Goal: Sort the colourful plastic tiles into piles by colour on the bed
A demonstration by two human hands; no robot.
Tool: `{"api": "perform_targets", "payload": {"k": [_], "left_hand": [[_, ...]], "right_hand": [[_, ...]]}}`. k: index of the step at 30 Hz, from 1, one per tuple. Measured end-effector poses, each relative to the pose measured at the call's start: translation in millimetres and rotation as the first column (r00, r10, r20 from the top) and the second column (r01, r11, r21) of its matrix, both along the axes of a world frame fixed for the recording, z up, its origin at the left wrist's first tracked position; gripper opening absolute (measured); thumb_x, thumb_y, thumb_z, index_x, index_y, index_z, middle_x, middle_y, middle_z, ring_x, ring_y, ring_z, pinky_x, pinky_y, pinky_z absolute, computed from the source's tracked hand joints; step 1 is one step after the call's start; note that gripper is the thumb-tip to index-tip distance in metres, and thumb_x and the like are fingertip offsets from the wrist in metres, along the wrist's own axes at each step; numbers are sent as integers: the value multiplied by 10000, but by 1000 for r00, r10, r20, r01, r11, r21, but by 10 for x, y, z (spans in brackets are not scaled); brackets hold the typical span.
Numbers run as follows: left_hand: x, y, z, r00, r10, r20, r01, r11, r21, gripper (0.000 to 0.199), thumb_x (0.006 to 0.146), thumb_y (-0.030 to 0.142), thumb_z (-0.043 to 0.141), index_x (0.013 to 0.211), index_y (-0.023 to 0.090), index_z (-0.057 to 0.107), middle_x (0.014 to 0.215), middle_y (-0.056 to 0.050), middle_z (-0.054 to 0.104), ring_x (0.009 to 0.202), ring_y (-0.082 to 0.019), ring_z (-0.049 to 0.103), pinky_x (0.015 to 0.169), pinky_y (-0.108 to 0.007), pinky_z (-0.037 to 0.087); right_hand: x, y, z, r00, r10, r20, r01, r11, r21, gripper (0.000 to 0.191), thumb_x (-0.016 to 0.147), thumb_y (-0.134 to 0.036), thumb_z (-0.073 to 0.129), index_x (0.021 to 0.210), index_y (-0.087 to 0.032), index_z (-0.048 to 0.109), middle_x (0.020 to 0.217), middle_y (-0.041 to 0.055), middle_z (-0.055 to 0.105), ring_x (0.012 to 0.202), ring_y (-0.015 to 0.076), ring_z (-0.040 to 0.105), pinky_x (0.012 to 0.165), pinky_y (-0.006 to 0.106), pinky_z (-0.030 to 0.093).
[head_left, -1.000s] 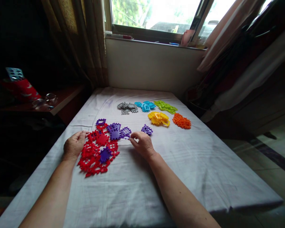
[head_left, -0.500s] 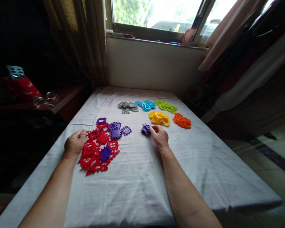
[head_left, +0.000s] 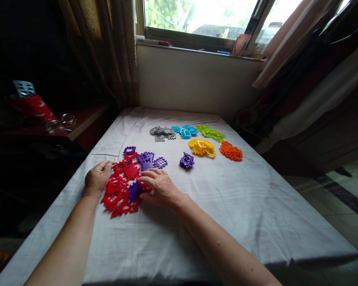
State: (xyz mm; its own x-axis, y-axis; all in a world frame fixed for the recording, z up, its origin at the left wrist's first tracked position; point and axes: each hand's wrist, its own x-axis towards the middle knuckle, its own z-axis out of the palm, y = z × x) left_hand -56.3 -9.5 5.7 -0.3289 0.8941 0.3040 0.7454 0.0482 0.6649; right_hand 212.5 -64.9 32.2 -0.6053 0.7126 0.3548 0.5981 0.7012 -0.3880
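Half a second ago our right hand [head_left: 158,187] was at the small purple pile [head_left: 186,160]; now it has come back toward us and to the left, over the near right side of the mixed heap [head_left: 116,194]. The purple pile sits by itself on the table [head_left: 226,218], while our left hand [head_left: 97,179] has stayed at the heap's left edge.

Our right forearm slants in from the lower right, palm down, with thumb and fingers parted around the right edge of a solid purple tile [head_left: 135,191]; we cannot tell whether they touch it. Our left hand is curled, thumb against the fingers, beside a red tile's edge, and we cannot tell if it grips anything.

The purple tile lies on top of the red pieces, flat-faced with notched sides. Around it we see red tiles, some open-framed, and more purple ones at the heap's far end, among them a lattice tile [head_left: 160,163] at the right.
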Motion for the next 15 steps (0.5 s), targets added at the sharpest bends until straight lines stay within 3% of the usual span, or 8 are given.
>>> {"api": "perform_targets", "payload": {"k": [4,8,12,15], "left_hand": [[-2,2,-1,1000,-5,-13,5,1000,10,410,862,544,471,926,249,748,795,-35,755,766,-219,686,611,-275,469],[7,-2,20,1000,-4,-16,4,1000,-8,392,861,530,484,927,245,746,816,-36,757,788,-219,686,620,-275,462],[0,8,3,1000,-7,-10,7,1000,2,391,854,522,487,930,241,747,830,-41,760,803,-219,685,624,-272,459],[-17,22,-32,1000,-10,-15,11,1000,18,397,855,525,478,937,244,747,819,-40,755,786,-216,678,613,-271,456]], "right_hand": [[-148,-18,-13,996,67,58,-66,997,-29,517,802,-411,767,1284,-300,618,1347,32,649,1297,251,503,1032,424,400],[-158,-9,-29,999,34,37,-32,999,-35,479,800,-408,775,1245,-296,639,1262,28,689,1210,232,557,1026,397,391],[-6,26,-12,988,-142,-56,141,990,-30,460,778,-410,788,1200,-282,659,1216,52,692,1172,237,571,1028,399,396],[322,99,-18,911,-381,-160,387,922,2,392,797,-405,755,1152,-261,674,1161,70,692,1142,251,576,1030,407,398]]}}
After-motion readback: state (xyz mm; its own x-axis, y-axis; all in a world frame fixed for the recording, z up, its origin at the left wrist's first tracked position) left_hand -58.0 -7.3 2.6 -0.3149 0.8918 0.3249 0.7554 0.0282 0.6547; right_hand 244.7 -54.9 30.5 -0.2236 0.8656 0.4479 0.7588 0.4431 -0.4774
